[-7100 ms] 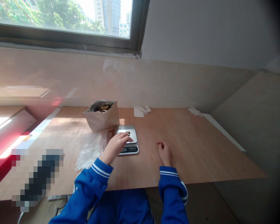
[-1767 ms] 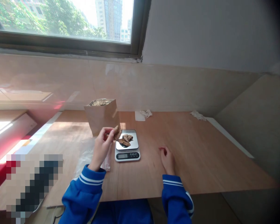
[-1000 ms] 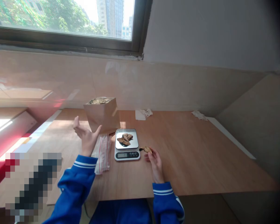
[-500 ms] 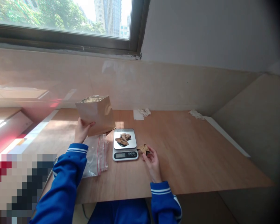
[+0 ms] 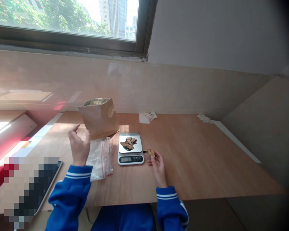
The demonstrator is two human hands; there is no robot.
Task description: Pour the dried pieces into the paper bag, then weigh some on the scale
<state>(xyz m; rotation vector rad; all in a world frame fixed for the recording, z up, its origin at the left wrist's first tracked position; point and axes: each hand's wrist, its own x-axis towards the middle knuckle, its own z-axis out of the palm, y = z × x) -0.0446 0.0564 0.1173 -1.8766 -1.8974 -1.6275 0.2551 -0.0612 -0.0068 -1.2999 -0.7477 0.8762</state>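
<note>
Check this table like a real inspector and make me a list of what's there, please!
Surface: wooden table, light brown board.
Things: digital kitchen scale with brown pieces on its metal pan; tilted paper pouch with foil lining; clear zip bag lying beside the scale.
Hands: right hand holds a brown piece in its fingers; left hand is open near the pouch, contact unclear.
Clutter: two crumpled white tissues at the far edge; pixelated object at near left.
Cables: thin dark line under the table, too small to tell.
Surroundings: tiled wall; window showing trees and tall buildings.
</note>
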